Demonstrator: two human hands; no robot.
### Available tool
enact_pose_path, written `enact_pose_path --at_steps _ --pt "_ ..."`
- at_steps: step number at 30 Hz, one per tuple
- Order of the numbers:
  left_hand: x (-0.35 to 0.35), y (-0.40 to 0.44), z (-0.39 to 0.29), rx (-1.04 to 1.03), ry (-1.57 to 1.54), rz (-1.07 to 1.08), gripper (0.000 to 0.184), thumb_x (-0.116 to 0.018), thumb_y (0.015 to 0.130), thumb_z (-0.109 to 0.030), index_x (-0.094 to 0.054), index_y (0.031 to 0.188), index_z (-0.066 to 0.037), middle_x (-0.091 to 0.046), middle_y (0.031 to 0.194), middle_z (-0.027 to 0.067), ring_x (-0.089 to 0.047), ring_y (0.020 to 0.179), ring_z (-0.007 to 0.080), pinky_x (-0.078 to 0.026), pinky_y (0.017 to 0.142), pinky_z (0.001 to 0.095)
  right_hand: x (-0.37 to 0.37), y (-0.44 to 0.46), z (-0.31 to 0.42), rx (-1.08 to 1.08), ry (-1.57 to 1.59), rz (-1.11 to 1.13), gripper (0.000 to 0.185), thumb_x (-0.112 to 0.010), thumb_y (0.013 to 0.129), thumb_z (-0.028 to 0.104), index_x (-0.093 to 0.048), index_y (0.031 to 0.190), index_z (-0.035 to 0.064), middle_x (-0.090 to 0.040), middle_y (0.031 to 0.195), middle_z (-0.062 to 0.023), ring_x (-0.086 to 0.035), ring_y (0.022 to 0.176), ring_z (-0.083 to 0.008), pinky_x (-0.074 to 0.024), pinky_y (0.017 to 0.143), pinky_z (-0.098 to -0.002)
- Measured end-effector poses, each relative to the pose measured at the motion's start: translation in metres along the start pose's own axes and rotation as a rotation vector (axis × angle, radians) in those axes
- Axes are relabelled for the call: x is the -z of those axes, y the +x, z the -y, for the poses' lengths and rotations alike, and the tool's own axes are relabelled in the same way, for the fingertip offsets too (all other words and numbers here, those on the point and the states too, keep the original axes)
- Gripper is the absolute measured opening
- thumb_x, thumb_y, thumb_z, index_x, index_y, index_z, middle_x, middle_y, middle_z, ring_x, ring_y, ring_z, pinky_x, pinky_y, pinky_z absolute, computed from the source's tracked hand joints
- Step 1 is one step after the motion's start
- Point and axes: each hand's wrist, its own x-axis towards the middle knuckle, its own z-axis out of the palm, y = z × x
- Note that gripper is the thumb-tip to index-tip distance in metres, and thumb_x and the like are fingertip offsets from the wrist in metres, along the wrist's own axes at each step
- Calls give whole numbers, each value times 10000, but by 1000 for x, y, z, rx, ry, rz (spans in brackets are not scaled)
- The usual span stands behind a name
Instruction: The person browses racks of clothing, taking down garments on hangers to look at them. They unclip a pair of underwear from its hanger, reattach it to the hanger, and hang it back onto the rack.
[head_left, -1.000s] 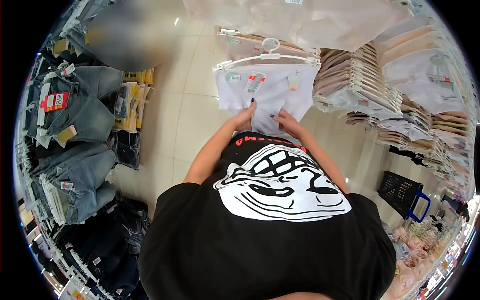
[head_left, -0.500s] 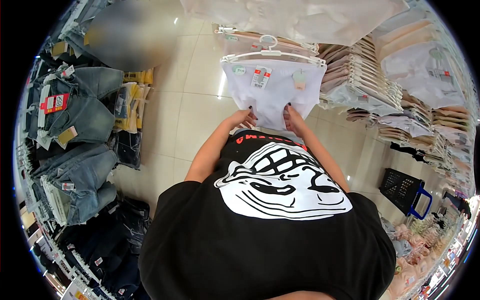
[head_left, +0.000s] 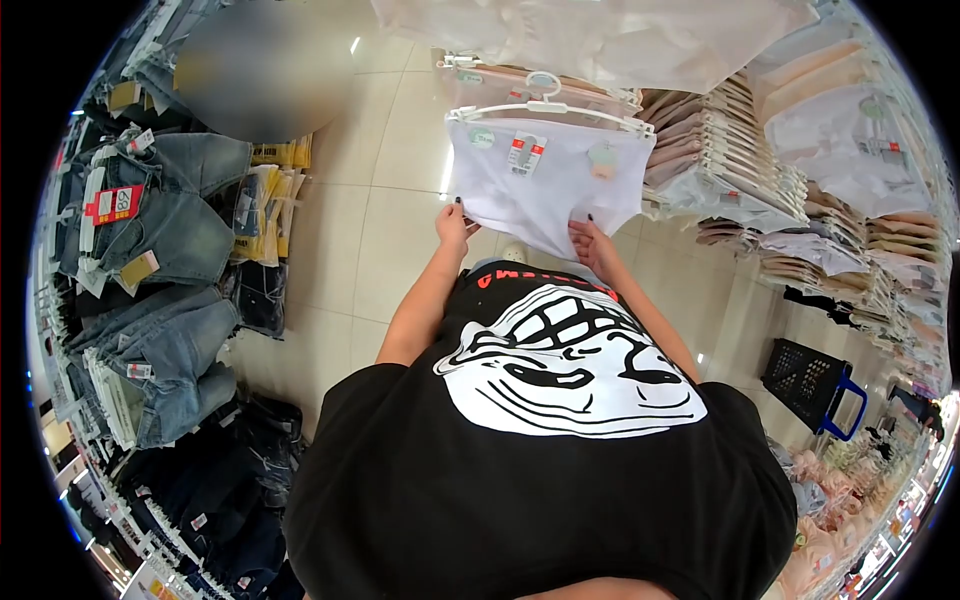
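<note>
A pair of white underpants (head_left: 545, 185) hangs by its waistband from a white plastic clip hanger (head_left: 548, 108), with a red-and-white price tag (head_left: 526, 155) and pale stickers on the fabric. My left hand (head_left: 455, 230) pinches the leg edge on the left side and draws it outward. My right hand (head_left: 596, 248) is closed on the lower right part, thumb on the front of the cloth, the other fingers partly hidden behind it. Between the hands the fabric is stretched down to a slanted lower edge.
Racks of packed underwear on hangers (head_left: 725, 160) stand at the right. A black basket with a blue handle (head_left: 808, 385) sits on the tiled floor (head_left: 395, 225). Denim shorts (head_left: 185, 190) hang along the left. A pale hanging sheet (head_left: 610, 40) crosses the top.
My left hand has moved left and slightly up, from the bottom of the underpants to their left leg edge, pulling the cloth wider. My right hand stays near the lower right part.
</note>
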Motion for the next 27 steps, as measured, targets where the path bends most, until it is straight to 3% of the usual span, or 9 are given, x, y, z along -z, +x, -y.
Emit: enact_pose_path --at_steps 1,4,7,10,16,19,22,25,27 --pt "0 1 3 1 -14 -67 198 -426 858 -232 -489 866 -44 -518 780 44 -526 664 167 -477 538 307 -2 -10 6 -19 57 78 468 -292 883 410 -423 1187 80 -559 961 -81 -563 786 -154 -426 651 -232" --pt "7 10 9 39 -13 -100 201 -420 860 -228 -491 839 -41 -515 767 30 -512 654 150 -458 566 283 -16 -27 14 -70 28 78 500 -243 885 442 -416 1186 81 -545 1055 -111 -567 894 -208 -430 697 -256" --pt "8 23 22 -168 145 -129 210 -418 859 -232 -506 837 -43 -516 766 18 -501 664 144 -443 615 277 -12 -25 2 -103 -10 136 471 -291 883 417 -405 1188 76 -535 1080 -125 -573 869 -231 -437 731 -287" --pt "10 32 27 -104 82 47 226 -415 856 -229 -532 872 -37 -541 803 33 -517 720 152 -431 668 276 -7 -17 -3 -174 -125 54 465 -363 868 380 -356 1216 73 -537 1077 -128 -577 852 -246 -431 776 -327" --pt "7 10 11 243 -176 344 403 -383 856 -361 -471 1115 -64 -541 1048 98 -533 950 205 -440 791 331 0 3 16 239 -160 -417 619 -548 793 298 -232 1288 102 -413 1228 -118 -457 1073 -236 -379 848 -385" --pt "11 -8 -5 308 -236 535 471 -349 853 -428 -430 1167 -86 -514 1109 86 -513 1000 222 -431 834 359 6 11 48 402 -159 -355 682 -601 751 246 -223 1297 89 -350 1280 -102 -364 1154 -218 -333 897 -386" --pt "18 -22 -15 430 -274 601 473 -333 854 -443 -441 1158 -97 -518 1105 70 -512 999 221 -433 830 372 6 33 73 641 -492 -352 736 -630 719 216 -210 1307 79 -347 1284 -101 -344 1168 -212 -303 923 -383" --pt "33 -22 -15 442 -257 581 498 -327 850 -462 -432 1171 -97 -519 1106 68 -518 990 221 -436 829 376 -3 41 93 646 -502 -359 770 -652 696 190 -204 1310 67 -351 1280 -96 -396 1120 -204 -313 918 -364" --pt "43 -19 -14 466 -261 559 514 -327 847 -471 -426 1180 -92 -519 1107 74 -518 994 229 -436 835 384 -13 38 104 532 -380 -149 720 -658 689 188 -272 1283 59 -413 1225 -93 -440 1068 -195 -333 900 -338"
